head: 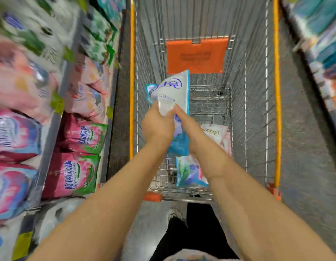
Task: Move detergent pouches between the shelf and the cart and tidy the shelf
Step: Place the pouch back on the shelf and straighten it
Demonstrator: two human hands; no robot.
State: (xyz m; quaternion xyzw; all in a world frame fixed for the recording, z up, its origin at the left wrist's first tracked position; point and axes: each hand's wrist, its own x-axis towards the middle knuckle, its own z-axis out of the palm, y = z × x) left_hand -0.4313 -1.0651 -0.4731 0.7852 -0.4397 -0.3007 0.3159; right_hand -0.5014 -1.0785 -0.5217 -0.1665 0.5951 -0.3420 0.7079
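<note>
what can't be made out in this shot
All head view.
- Left shelf pouches: labels smeared by motion blur.
- Held pouch: middle covered by left hand and right hand; right hand's grip unclear.
- Pink pouch in cart: partly behind right forearm.
- Right shelf goods: blurred, cut by edge.

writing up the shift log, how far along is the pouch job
Done: a pink pouch and a blue-green pouch already lie in the cart. In hand: the left hand and right hand both hold a blue pouch above the cart; going in or coming out cannot be told. Left: the shelf pouches on the shelf look blurred, some leaning, so tidying probably remains.
</note>
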